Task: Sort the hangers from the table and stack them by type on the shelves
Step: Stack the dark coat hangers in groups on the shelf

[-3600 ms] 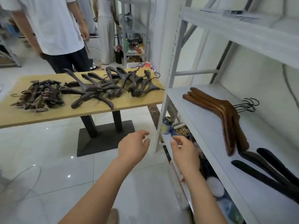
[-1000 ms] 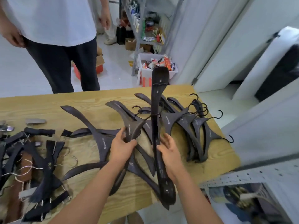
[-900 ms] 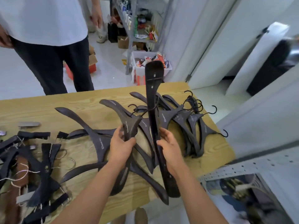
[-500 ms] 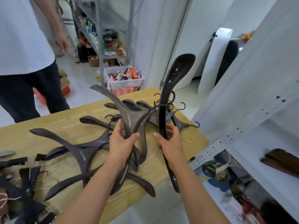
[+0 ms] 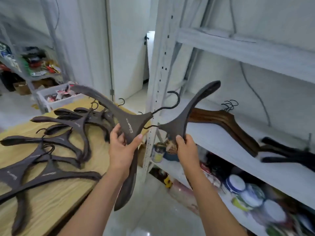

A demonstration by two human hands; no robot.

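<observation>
My left hand (image 5: 121,149) grips a dark brown hanger (image 5: 131,125) by its neck, hook pointing right. My right hand (image 5: 186,149) grips a second dark hanger (image 5: 179,123), one arm rising to the upper right. Both hangers hang in the air between the wooden table (image 5: 56,193) and the white shelf (image 5: 230,150). Several more dark hangers (image 5: 68,133) lie spread on the table. A stack of brown wooden hangers (image 5: 226,120) lies on the shelf, with black hangers (image 5: 286,154) to its right.
The shelf's white perforated upright (image 5: 158,92) stands just behind the held hangers. A lower shelf (image 5: 247,198) holds tins and jars. A white crate (image 5: 56,97) of packets sits beyond the table. A further rack (image 5: 34,65) stands at far left.
I have lifted both hangers off the table and turned right toward the shelf. The right hand's hanger tilted from upright to slanting. The person in white has left the view.
</observation>
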